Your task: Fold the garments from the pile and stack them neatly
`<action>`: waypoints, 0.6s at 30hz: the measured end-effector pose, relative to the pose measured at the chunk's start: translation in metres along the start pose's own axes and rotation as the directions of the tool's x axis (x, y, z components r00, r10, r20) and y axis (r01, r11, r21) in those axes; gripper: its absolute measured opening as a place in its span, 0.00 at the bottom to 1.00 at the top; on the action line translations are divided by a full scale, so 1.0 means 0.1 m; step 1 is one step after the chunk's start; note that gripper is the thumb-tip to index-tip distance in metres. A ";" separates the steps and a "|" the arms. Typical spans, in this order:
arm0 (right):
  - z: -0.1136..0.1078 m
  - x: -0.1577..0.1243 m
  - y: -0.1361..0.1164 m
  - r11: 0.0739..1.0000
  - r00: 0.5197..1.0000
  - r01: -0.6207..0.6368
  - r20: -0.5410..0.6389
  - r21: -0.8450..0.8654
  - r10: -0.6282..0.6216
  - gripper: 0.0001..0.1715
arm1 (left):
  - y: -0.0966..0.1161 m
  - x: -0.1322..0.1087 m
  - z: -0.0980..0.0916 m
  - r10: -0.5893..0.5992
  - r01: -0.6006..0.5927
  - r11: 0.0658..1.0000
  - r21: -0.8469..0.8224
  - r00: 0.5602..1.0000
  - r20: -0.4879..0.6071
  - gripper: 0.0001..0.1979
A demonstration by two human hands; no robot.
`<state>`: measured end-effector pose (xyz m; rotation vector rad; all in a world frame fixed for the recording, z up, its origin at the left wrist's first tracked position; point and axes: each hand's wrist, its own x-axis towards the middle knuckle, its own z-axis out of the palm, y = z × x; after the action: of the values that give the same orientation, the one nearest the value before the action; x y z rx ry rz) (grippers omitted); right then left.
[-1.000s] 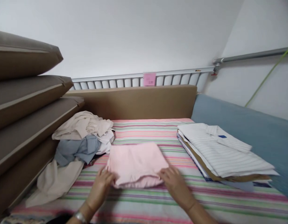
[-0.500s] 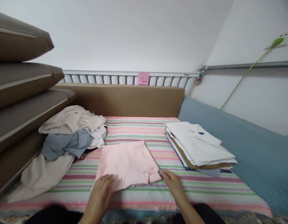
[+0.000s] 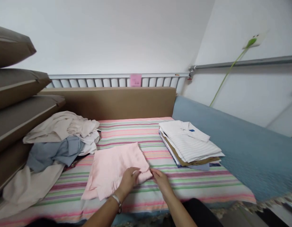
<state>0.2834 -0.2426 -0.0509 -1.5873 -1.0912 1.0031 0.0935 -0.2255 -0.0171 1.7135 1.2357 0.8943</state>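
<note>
A folded pink garment point(image 3: 115, 160) lies on the striped sheet in front of me. My left hand point(image 3: 129, 182), with a bracelet at the wrist, is closed at the garment's near edge, thumb and fingers pinching the fabric. At the garment's right corner my right hand point(image 3: 160, 180) pinches the cloth between thumb and fingertips. To the right rests a stack of folded clothes, topped by a white striped shirt point(image 3: 188, 143) with a blue tag or patch at its collar.
Rumpled clothes, among them a beige garment point(image 3: 62, 124) and a grey-blue garment point(image 3: 54, 151), are heaped at left beside stacked brown cushions point(image 3: 20, 110). A brown backrest point(image 3: 122, 102) closes off the back; a blue bolster point(image 3: 221, 135) runs along the right. Underneath spreads the striped sheet point(image 3: 195, 189).
My left hand has moved right along the pink garment's near edge and now pinches it by the right corner. My right hand has closed on that corner. The view has swung slightly right.
</note>
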 end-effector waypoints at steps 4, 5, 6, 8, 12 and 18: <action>0.02 0.02 -0.04 0.999 1.000 0.011 0.010 -0.036 -0.010 0.26 | 0.01 -0.01 -0.19 -0.089 0.065 0.948 -0.312 0.994 -0.062 0.23; 0.02 0.02 -0.05 0.999 1.000 0.021 0.016 -0.050 -0.020 0.25 | 0.02 -0.02 -0.22 -0.127 0.074 0.889 -0.451 0.988 -0.087 0.23; 0.02 0.02 -0.07 0.997 0.999 0.031 0.021 -0.067 -0.030 0.24 | 0.04 -0.02 -0.25 -0.164 0.072 0.809 -0.583 0.981 -0.106 0.23; 0.03 0.02 -0.11 0.993 0.998 0.050 0.029 -0.108 -0.047 0.21 | 0.04 -0.03 -0.28 -0.215 0.049 0.664 -0.746 0.968 -0.128 0.22; 0.08 0.11 -0.19 0.977 0.997 0.072 0.026 -0.200 -0.068 0.16 | 0.00 -0.02 -0.29 -0.260 0.044 0.603 -0.797 0.955 -0.145 0.23; 0.24 0.38 -0.38 0.952 0.995 0.097 0.004 -0.291 -0.100 0.13 | 0.10 -0.04 -0.33 -0.288 0.046 0.627 -0.778 0.941 -0.176 0.22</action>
<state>0.2640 -0.1946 -0.0238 -1.7485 -1.3455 0.7919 0.0672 -0.2245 0.0049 0.7734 0.9449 1.3416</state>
